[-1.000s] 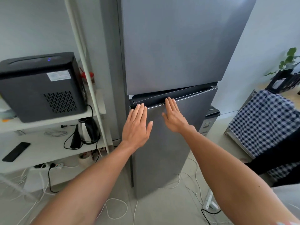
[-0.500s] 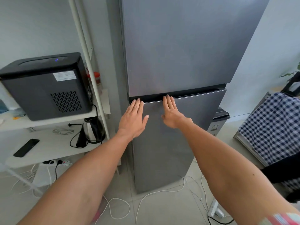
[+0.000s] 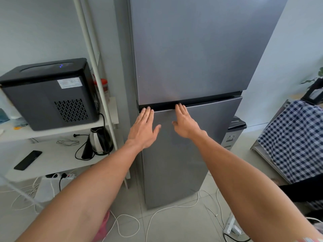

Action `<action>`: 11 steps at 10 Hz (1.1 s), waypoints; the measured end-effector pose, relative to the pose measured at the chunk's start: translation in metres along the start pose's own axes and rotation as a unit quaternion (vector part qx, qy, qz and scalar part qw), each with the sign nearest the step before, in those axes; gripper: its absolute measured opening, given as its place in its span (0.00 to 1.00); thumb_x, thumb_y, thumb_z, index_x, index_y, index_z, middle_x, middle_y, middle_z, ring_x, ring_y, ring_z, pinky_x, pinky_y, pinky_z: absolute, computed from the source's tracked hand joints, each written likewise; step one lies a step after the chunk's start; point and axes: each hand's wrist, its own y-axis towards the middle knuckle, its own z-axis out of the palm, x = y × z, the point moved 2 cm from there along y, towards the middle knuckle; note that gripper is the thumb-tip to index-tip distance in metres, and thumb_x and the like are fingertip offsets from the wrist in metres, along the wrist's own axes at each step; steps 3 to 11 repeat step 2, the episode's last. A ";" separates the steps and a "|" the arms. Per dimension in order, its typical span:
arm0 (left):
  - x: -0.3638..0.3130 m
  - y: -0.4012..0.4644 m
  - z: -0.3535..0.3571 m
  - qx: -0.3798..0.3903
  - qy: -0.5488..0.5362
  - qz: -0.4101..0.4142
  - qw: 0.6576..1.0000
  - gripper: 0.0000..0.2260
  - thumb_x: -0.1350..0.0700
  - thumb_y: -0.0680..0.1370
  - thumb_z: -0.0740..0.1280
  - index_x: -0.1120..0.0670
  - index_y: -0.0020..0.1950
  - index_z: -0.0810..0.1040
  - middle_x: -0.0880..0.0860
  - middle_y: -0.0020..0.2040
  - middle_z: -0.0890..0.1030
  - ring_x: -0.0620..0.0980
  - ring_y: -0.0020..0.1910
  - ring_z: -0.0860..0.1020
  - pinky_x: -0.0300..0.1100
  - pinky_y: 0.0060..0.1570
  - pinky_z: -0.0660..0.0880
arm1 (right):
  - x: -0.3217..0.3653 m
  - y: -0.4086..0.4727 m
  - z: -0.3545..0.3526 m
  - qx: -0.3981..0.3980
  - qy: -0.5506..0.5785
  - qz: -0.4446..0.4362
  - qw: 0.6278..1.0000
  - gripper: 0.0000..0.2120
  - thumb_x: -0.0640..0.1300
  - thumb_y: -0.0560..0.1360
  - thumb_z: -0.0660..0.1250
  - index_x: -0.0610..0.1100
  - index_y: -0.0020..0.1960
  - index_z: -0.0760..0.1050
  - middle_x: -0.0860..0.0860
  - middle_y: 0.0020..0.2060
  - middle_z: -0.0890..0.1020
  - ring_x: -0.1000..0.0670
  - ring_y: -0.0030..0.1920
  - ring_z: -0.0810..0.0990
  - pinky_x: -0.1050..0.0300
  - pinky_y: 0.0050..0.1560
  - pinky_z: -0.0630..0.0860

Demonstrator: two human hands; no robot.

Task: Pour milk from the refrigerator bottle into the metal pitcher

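A tall grey two-door refrigerator (image 3: 192, 49) stands straight ahead. Its lower door (image 3: 183, 154) sits flush with the body, closed. My left hand (image 3: 143, 128) lies flat on the top left of that door, fingers spread, fingertips at the dark gap under the upper door. My right hand (image 3: 185, 122) lies flat beside it, fingers together and pointing up to the same gap. Neither hand holds anything. No milk bottle or metal pitcher is in sight.
A white shelf unit (image 3: 52, 156) stands left of the fridge with a black appliance (image 3: 50, 95), a steel kettle (image 3: 99, 141) and a phone (image 3: 28, 159). White cables (image 3: 125, 222) trail over the floor. A checked cloth (image 3: 293, 137) covers something at the right.
The lower door was ajar a second ago and is now pressed flush. Both hands followed it forward and stay flat on it.
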 end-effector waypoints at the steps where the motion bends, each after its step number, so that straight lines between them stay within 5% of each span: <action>1: 0.001 -0.011 0.003 -0.015 -0.073 -0.002 0.997 0.34 0.40 0.86 0.53 0.56 0.84 0.45 0.52 0.85 0.42 0.48 0.83 0.39 0.46 0.81 0.44 | 0.016 -0.027 -0.010 -0.151 0.150 0.029 0.977 0.25 0.44 0.85 0.59 0.46 0.81 0.63 0.50 0.78 0.69 0.48 0.77 0.67 0.44 0.73 0.69; 2: 0.006 -0.052 0.020 0.020 -0.170 -0.016 0.985 0.32 0.40 0.86 0.55 0.53 0.84 0.49 0.47 0.84 0.43 0.42 0.82 0.42 0.41 0.78 0.46 | 0.034 -0.060 -0.030 -0.247 0.393 0.008 0.886 0.15 0.43 0.84 0.63 0.44 0.70 0.77 0.52 0.58 0.85 0.52 0.57 0.84 0.45 0.62 0.79; 11: 0.006 -0.052 0.020 0.020 -0.170 -0.016 0.985 0.32 0.40 0.86 0.55 0.53 0.84 0.49 0.47 0.84 0.43 0.42 0.82 0.42 0.41 0.78 0.46 | 0.034 -0.060 -0.030 -0.247 0.393 0.008 0.886 0.15 0.43 0.84 0.63 0.44 0.70 0.77 0.52 0.58 0.85 0.52 0.57 0.84 0.45 0.62 0.79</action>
